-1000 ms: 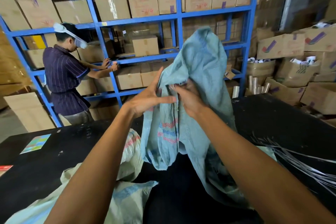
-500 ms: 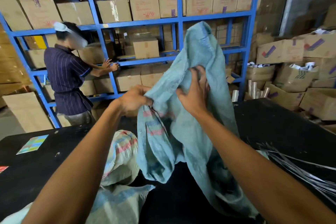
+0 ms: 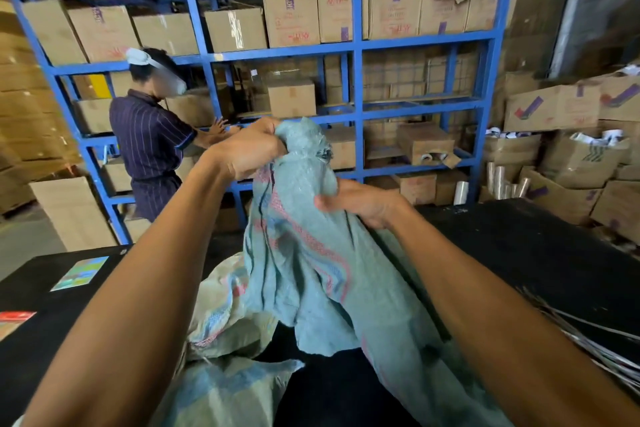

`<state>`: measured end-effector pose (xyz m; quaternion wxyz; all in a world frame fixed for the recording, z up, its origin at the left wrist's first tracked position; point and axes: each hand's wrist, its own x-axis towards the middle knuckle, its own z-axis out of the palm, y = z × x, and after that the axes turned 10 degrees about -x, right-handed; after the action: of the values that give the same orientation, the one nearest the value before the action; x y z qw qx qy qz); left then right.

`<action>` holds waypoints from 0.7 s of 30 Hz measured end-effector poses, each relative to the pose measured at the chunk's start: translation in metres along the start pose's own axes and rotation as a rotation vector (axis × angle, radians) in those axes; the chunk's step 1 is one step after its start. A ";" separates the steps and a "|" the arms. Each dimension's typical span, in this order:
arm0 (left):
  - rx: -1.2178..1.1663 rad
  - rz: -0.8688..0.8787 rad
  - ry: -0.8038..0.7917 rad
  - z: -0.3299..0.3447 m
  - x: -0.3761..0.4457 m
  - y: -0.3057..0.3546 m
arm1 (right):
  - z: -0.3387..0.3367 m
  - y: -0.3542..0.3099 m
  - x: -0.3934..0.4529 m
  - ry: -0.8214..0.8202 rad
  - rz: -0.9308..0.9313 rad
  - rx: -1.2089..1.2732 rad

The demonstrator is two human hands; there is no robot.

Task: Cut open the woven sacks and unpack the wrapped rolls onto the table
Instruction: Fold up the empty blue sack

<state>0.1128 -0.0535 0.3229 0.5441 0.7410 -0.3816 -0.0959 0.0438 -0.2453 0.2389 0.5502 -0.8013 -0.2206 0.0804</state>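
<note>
While left hand (image 3: pixel 254 151) fingers clench teal sack (image 3: pixel 304 253) top, right hand (image 3: pixel 360 201) grips mid-fold (black table (image 3: pixel 519 253) bare rightward)

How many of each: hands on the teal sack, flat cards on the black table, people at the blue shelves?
Hands on teal sack: 2 (left hand, right hand)
Cards on black table: 2 (colourful card, red card)
Person at blue shelves: 1
Total: 5

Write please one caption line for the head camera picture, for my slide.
Both hands, left hand and right hand, grip a limp blue-green woven sack above the black table.
</note>
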 end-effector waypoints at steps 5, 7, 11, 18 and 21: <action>-0.011 0.106 0.301 0.011 0.003 -0.017 | -0.012 0.000 0.019 0.555 -0.026 -0.084; -0.049 0.004 0.152 0.010 -0.005 -0.042 | -0.024 0.001 0.018 0.676 -0.016 0.155; 0.699 -0.353 0.099 0.021 -0.005 -0.105 | -0.034 0.000 0.014 0.704 0.039 0.405; 0.244 0.214 0.590 0.007 0.017 -0.076 | -0.033 0.011 -0.010 0.563 0.110 0.509; -0.382 0.171 0.422 0.045 0.013 -0.038 | -0.031 0.010 -0.013 0.588 0.039 0.520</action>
<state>0.1140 -0.0902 0.2758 0.7472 0.5938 -0.2961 0.0363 0.0462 -0.2806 0.2405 0.7728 -0.6282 -0.0107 -0.0891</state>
